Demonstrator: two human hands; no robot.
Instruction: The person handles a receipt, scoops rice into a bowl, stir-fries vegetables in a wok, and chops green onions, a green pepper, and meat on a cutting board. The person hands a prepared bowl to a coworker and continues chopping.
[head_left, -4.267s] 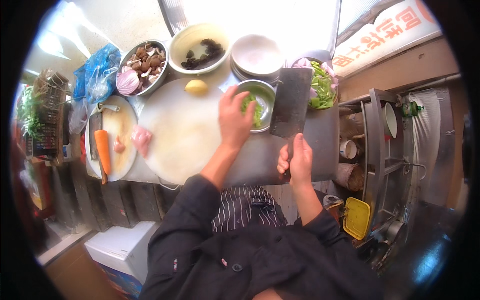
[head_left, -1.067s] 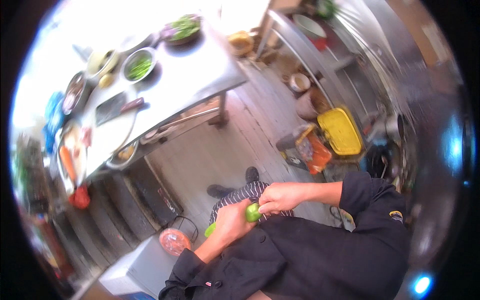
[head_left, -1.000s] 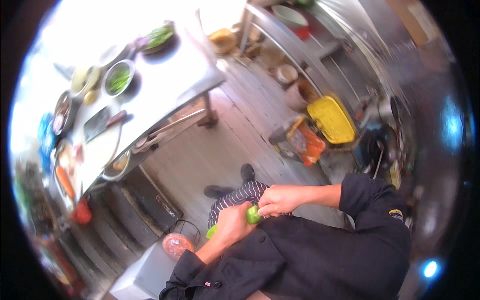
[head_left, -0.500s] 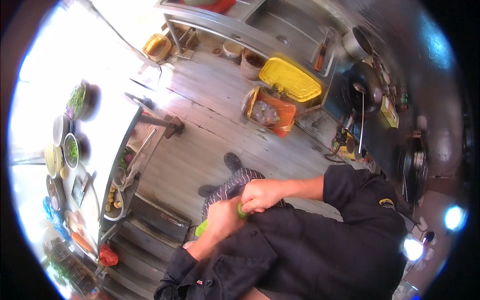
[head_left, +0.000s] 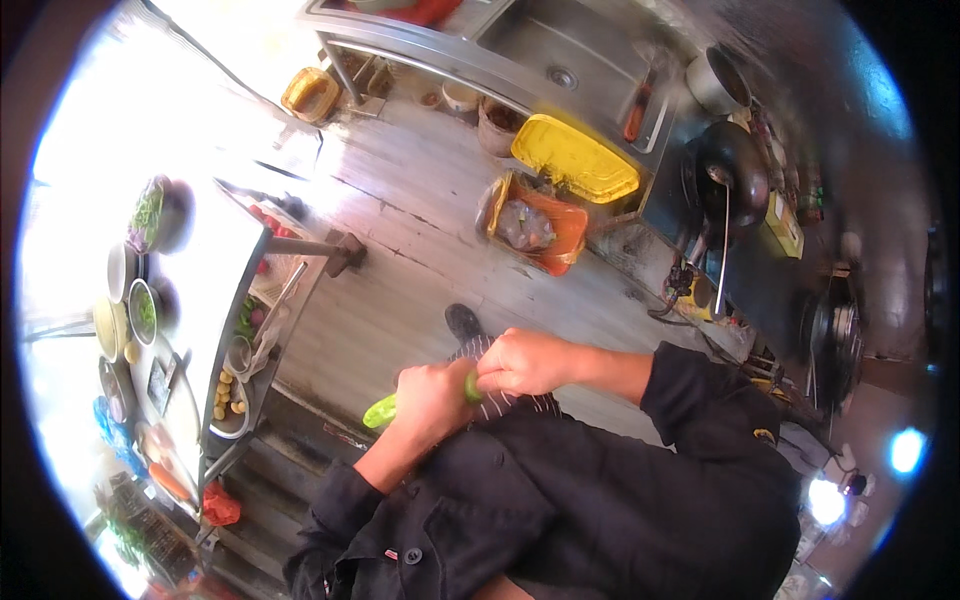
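Note:
My left hand [head_left: 432,400] is wrapped around a long, light-green vegetable [head_left: 380,411] in front of my body. One smooth end sticks out to the left of that fist. A short green stretch shows between my two hands. My right hand [head_left: 527,362] is closed at the vegetable's right end, fingertips against it. Whether anything else sits inside the right fist is hidden.
An orange bin [head_left: 571,228] lined with a bag stands on the floor ahead, beside an upright yellow lid [head_left: 575,165]. Left is a metal table [head_left: 215,235] with bowls of vegetables. A sink [head_left: 610,75] and a wok [head_left: 745,180] are far right.
Both hands have risen slightly away from my body, still together on the green vegetable. More of its left end now shows beyond my left hand.

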